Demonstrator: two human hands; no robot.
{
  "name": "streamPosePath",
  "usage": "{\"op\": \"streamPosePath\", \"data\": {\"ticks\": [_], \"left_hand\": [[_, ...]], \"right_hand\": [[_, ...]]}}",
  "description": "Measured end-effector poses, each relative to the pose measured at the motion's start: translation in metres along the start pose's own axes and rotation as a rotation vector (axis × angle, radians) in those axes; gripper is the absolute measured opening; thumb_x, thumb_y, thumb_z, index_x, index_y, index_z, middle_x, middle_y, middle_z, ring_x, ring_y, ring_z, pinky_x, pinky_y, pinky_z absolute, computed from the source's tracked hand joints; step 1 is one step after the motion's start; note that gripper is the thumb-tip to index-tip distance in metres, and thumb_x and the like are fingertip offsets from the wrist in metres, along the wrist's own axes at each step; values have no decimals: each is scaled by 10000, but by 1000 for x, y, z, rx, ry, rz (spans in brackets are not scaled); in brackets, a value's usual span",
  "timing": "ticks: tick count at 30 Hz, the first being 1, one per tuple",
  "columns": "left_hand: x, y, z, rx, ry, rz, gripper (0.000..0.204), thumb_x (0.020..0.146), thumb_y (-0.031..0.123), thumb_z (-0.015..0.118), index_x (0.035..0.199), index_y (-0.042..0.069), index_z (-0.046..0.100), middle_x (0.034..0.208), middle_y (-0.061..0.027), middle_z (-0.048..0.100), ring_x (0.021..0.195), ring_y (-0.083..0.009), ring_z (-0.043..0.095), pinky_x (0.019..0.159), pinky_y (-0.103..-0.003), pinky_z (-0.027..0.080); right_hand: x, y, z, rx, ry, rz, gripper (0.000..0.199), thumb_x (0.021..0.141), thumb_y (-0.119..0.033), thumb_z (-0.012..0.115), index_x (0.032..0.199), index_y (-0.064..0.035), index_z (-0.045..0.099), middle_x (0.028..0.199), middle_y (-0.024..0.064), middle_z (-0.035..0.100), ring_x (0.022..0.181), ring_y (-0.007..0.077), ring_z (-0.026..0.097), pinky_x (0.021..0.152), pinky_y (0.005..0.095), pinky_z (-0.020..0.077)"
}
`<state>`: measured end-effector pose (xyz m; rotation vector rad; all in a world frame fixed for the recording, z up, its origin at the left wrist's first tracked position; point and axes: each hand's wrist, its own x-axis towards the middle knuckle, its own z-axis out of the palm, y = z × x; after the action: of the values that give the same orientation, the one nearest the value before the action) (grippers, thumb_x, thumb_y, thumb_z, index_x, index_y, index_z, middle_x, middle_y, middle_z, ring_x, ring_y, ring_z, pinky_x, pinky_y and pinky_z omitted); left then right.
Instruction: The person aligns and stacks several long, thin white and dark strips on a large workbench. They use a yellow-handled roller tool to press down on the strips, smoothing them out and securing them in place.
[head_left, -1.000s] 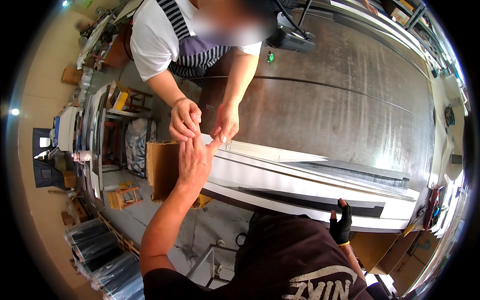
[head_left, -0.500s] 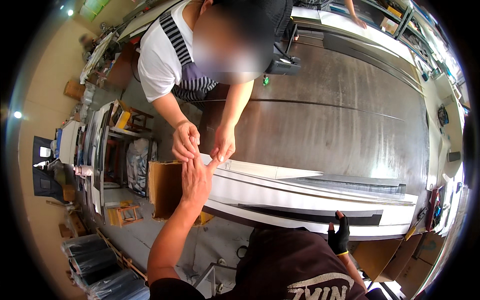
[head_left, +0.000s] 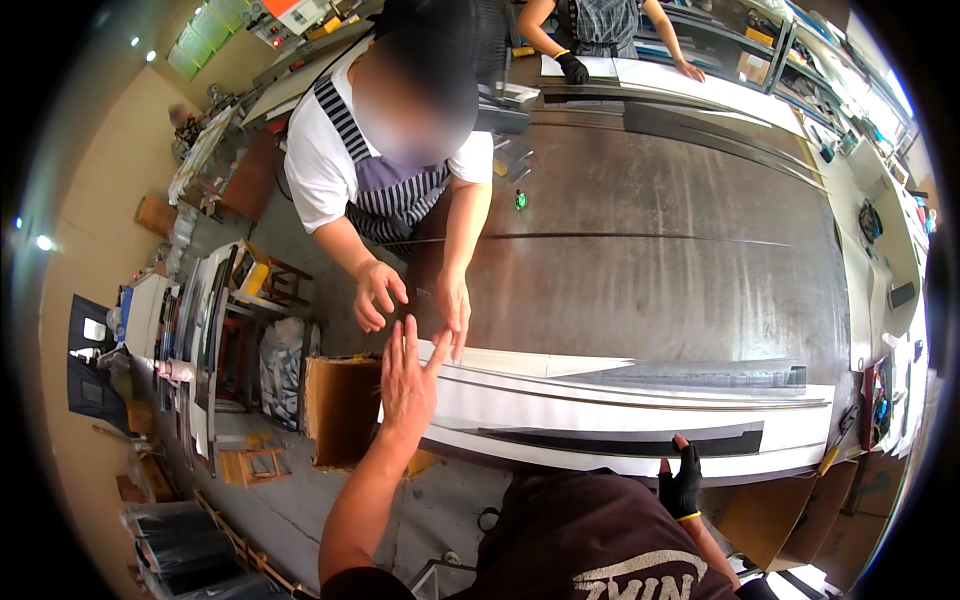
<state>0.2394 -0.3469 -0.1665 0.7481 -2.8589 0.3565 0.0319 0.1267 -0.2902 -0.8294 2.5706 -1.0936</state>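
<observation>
You're holding left hand (head_left: 406, 388) flat, fingers apart, by the left end of the white sheet (head_left: 790, 420); co-worker's hand (head_left: 453, 300) hanging there too. Gloved right hand (head_left: 681, 482) sitting at sheet's near edge; can't tell if gripping. Dark strip (head_left: 722, 443) lying on sheet.

Left forearm (head_left: 362, 492), bare: angled forward from the lower edge. Left hand (head_left: 408, 388), ungloved: fingers outstretched, pointing away from the wearer, thumb spread rightward. Right forearm (head_left: 716, 550): partly visible, low at right. Right hand (head_left: 682, 484), black-gloved: thumb apart, two fingertips bare.
</observation>
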Motion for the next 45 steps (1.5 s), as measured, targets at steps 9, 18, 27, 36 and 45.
{"op": "streamPosePath", "data": {"ticks": [9,18,27,36,45], "left_hand": [[-61,90,13,-453,-51,-200,608,991,188,659,1562,91,472,868,-160,678,849,-360,668,811,-503,526],[-98,215,-8,-641,-128,-375,475,1060,192,566,1527,121,512,794,-181,676,752,-396,667,705,-502,546],[-115,288,-5,-784,-101,-187,213,1049,251,616,1022,70,727,939,-112,678,904,-334,694,772,-437,570],[-98,345,-30,-775,-222,-19,360,1039,222,610,1396,212,652,937,-117,703,847,-346,690,745,-445,567],[-65,377,-65,-613,-285,257,736,957,4,599,1596,349,476,1303,-167,602,1024,-303,669,887,-417,561]], "right_hand": [[-13,34,3,9,-9,-11,581,820,-28,700,1386,-29,569,1262,206,652,1189,414,616,1032,475,490],[11,59,-24,63,-61,-190,555,826,-42,720,1363,-42,580,1239,187,659,1154,398,635,997,473,506],[31,71,-53,113,-101,-287,506,835,-35,716,1327,-38,600,1213,191,676,1150,399,639,996,478,506],[24,82,-76,162,-59,-262,496,835,-43,733,1314,-43,602,1173,183,694,1122,397,658,974,477,517],[39,58,-117,304,-124,-239,361,860,-63,755,1212,-32,684,1099,172,738,1020,370,718,899,430,562]]}}
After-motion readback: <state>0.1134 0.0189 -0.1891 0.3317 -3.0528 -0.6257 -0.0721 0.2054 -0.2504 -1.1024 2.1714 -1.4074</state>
